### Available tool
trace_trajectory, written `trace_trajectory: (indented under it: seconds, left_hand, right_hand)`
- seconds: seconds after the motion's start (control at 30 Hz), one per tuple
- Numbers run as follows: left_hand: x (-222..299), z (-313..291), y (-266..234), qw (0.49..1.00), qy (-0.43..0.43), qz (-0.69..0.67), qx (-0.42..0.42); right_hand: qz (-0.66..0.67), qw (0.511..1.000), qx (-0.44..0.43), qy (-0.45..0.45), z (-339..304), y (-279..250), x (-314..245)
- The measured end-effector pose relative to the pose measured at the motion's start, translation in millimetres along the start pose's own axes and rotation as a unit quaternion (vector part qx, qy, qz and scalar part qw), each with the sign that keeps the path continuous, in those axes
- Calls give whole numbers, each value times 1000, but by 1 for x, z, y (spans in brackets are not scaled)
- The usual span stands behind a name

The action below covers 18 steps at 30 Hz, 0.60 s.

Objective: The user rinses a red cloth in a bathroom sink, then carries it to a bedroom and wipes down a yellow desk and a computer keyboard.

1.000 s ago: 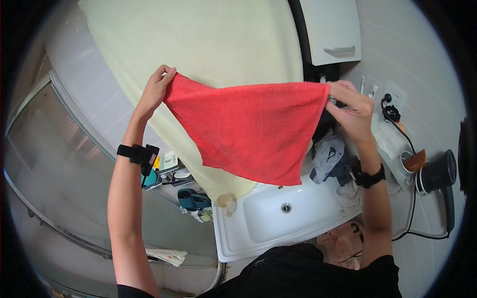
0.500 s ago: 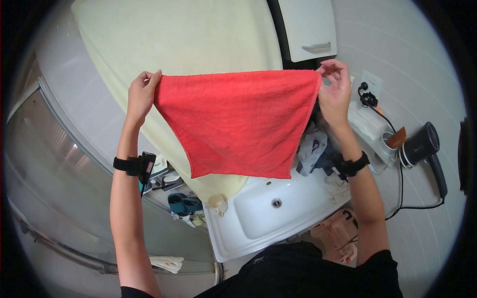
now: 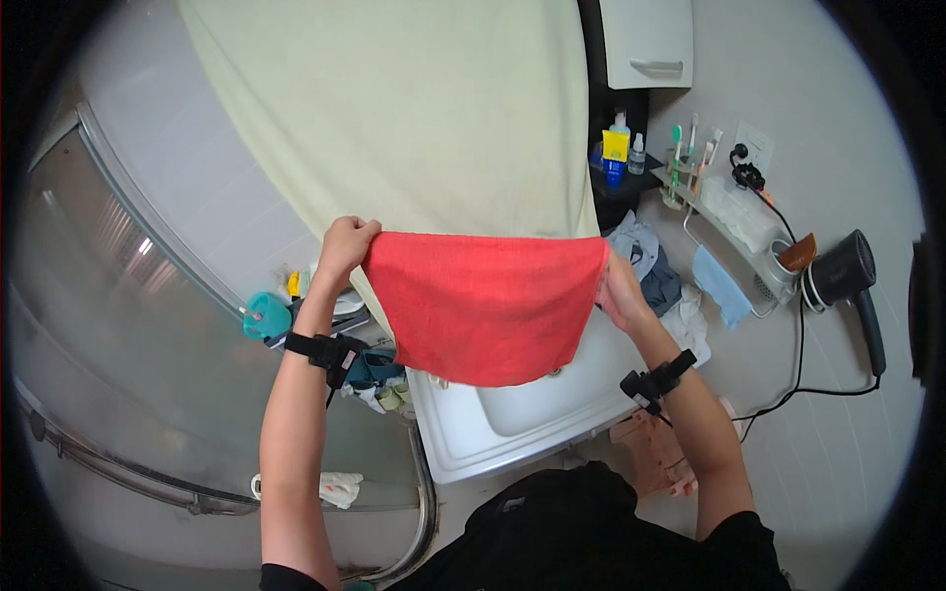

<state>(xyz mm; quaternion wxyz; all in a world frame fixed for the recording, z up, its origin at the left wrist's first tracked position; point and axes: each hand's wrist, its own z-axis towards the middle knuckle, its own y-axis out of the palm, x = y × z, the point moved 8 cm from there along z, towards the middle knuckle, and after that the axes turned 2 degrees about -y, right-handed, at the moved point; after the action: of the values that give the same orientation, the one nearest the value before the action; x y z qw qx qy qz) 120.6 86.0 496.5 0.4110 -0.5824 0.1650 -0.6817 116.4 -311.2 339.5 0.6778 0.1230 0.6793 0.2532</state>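
Observation:
A red towel (image 3: 488, 305) hangs spread between my two hands, its top edge nearly level and its lower edge curved. My left hand (image 3: 347, 248) is closed around the upper left corner. At the upper right side, my right hand (image 3: 623, 295) holds the towel, with some fingers hidden behind the cloth. Below and partly behind the towel is the white sink (image 3: 532, 414); the cloth covers its far part and drain. A pale yellow cloth (image 3: 394, 108) hangs beyond the towel.
Clothes (image 3: 658, 281) lie at the sink's right. A wall shelf (image 3: 724, 231) carries toothbrushes and a cup; a black hair dryer (image 3: 843, 271) hangs beside it with a trailing cord. Left are a teal cup (image 3: 266, 315) and a curved glass shower door (image 3: 168, 325). A white cabinet (image 3: 645, 44) is far right.
Both hands have come down and closer together, lowering the towel over the sink. Its top edge is narrower now, and bottles and toothbrushes behind my right hand have come into sight.

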Motion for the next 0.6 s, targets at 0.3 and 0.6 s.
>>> trace_trajectory:
  seconds: [0.3, 0.6]
  left_hand:
    - [34, -46, -37, 955, -12, -285, -76]
    - [46, -74, -46, 981, 24, -166, -95]
  right_hand:
    - [110, 992, -27, -47, -1, 44, -13]
    - [142, 987, -49, 63, 8, 33, 37]
